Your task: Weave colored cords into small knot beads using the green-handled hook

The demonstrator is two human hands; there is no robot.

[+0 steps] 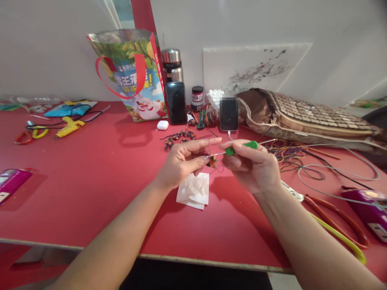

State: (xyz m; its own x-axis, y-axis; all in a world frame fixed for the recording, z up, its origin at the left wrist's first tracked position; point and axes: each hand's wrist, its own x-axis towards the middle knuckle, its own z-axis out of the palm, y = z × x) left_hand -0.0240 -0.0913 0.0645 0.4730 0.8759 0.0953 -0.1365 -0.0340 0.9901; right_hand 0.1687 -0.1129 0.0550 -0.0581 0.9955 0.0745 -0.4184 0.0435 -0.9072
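My right hand (255, 165) is closed around the green handle of a crochet hook (230, 151), whose thin metal shaft points left. My left hand (189, 160) pinches a small dark and orange crocheted piece (212, 161) between thumb and fingers, its index finger stretched out to the right. The hook's tip meets the piece at the left thumb; exactly how it sits in the stitches is too small to tell. A strand of yarn rises to the left index finger and a loop hangs beside the piece. Below the hands lies a crumpled white tissue (193, 191).
Behind the hands lie a crocheted chain (178, 139), a yarn ball (211, 118), a white earbud case (162, 125) and two phones. Right are loose yarn (287, 159), large scissors (332, 217) and a bag (314, 110). A yellow glue gun (70, 126) lies left on the red table (90, 193).
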